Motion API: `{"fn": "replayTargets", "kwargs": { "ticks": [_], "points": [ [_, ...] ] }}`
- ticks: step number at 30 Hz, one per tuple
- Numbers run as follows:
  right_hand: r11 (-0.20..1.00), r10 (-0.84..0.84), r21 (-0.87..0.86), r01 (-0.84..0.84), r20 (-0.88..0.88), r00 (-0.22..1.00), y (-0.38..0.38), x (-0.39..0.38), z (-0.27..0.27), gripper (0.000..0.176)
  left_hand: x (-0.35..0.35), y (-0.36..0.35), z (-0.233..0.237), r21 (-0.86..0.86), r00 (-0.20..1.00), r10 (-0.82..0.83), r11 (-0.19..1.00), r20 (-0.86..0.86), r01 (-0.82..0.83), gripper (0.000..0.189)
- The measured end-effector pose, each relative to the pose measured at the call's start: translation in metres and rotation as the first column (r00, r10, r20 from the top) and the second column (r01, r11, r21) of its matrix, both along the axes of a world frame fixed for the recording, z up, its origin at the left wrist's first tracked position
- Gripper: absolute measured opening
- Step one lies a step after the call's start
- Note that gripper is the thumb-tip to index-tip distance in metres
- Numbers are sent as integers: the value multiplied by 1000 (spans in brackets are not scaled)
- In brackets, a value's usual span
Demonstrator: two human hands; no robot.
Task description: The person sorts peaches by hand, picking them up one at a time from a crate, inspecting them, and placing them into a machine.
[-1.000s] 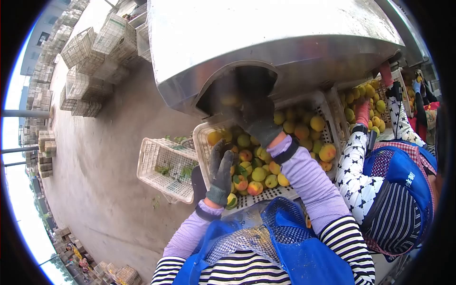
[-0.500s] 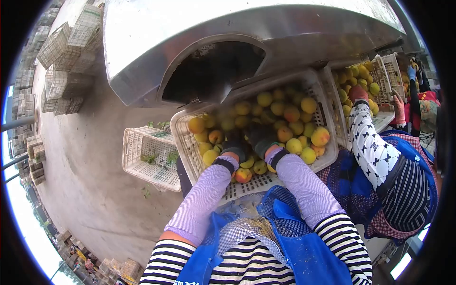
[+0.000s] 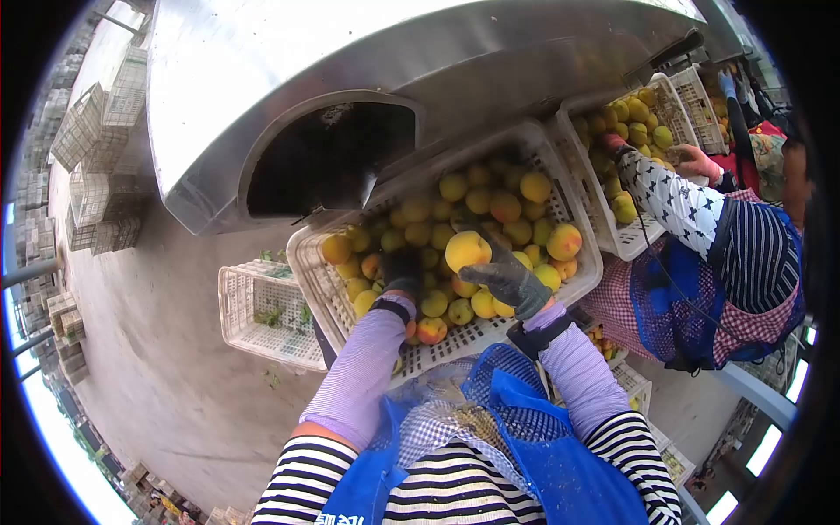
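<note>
A white plastic crate [image 3: 573,206] full of yellow and reddish peaches [image 3: 505,207] stands in front of me. My right hand [image 3: 516,282], in a dark glove, is closed on a yellow peach [image 3: 468,251] raised just above the others, palm turned partly up. Further left, my left hand [image 3: 402,269], also in a dark glove, reaches down among the peaches. Its fingers are lost in shadow between the fruit, so I cannot see whether they grip one.
A metal machine with a dark opening [image 3: 337,157] overhangs the crate's far side. To the left is another white crate [image 3: 271,319] with some leaves. At right a co-worker's sleeve [image 3: 674,197] reaches over a second peach crate [image 3: 626,241]. Stacked crates [image 3: 105,197] stand far left.
My right hand has come up out of the pile with a peach and turned over. My left hand stays low among the fruit. The whole view has shifted a little.
</note>
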State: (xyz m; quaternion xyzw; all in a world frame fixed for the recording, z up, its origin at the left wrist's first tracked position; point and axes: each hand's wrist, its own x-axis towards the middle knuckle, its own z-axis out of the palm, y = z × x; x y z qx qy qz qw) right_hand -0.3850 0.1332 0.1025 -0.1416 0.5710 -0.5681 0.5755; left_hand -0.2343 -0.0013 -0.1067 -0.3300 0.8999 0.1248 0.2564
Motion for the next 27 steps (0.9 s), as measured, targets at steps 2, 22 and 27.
{"fn": "replayTargets", "kwargs": {
  "ticks": [2,22,27],
  "points": [
    [998,-29,-56,15,-252,967,-3,9,-5,76,-2,-9,25,56,999,-41,998,31,39,24],
    [932,165,-225,-283,-432,887,-26,14,31,84,35,-21,208,996,410,908,69,-89,62,46],
    [962,46,-157,-225,-716,697,-38,25,67,89,52,-27,262,962,356,895,230,-268,146,48]
  ]
}}
